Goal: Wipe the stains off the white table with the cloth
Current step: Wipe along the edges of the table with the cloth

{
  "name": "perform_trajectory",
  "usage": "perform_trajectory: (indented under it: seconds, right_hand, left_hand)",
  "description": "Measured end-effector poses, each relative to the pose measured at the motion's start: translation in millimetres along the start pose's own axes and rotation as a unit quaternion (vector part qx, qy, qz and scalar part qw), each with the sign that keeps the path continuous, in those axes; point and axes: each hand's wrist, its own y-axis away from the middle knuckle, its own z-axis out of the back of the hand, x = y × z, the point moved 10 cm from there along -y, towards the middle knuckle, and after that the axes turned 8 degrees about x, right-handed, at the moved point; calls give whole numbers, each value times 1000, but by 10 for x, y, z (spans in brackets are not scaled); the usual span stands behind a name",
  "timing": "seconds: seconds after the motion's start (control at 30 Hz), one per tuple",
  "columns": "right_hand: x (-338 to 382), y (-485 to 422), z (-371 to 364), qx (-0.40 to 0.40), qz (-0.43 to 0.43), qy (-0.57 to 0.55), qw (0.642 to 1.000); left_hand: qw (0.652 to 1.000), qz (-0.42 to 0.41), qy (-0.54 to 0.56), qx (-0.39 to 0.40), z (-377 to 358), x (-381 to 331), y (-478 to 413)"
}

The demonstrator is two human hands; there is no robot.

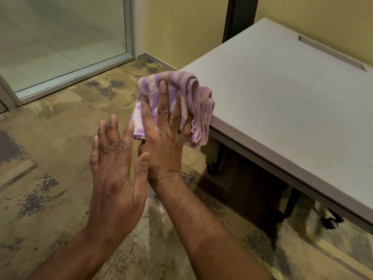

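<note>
A purple and white striped cloth (193,102), folded into a bundle, is held in the air just off the near left corner of the white table (286,102). My right hand (163,138) grips it, fingers spread over its top. My left hand (115,168) hovers beside the right one with fingers straight and nothing in it, its thumb touching the right wrist. The table top fills the right of the view; no stains show clearly on it.
A mottled brown and grey carpet (50,158) covers the floor. A glass partition with a metal frame (80,71) stands at the back left. Yellow walls lie behind the table. The table's dark legs with castors (331,221) stand under its edge. A slot (331,52) runs along the table's far side.
</note>
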Motion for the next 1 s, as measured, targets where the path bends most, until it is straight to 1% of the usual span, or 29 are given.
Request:
perform_trajectory:
  seconds: [0.1,0.27,0.43,0.53,0.73,0.87,1.0]
  right_hand:
    - [-119,140,85,28,38,24,999]
    - [-333,326,272,42,41,71,996]
    - [-650,591,509,54,2,91,994]
    - [-867,803,689,51,-1,100,994]
    - [-1347,1252,1001,81,-56,117,988]
    - [-1582,1489,1289,54,-83,105,990]
    - [-1856,1738,1498,34,-103,126,986]
  left_hand:
    - [1000,4,6,-7,27,-106,9]
    - [1000,7,-2,0,68,-260,82]
    - [1000,13,-19,17,91,-388,231]
    - [999,14,-19,30,85,-478,293]
    - [999,6,-10,39,47,-744,369]
    - [999,2,-11,48,-27,-936,447]
    - [999,0,-2,49,-105,-1087,508]
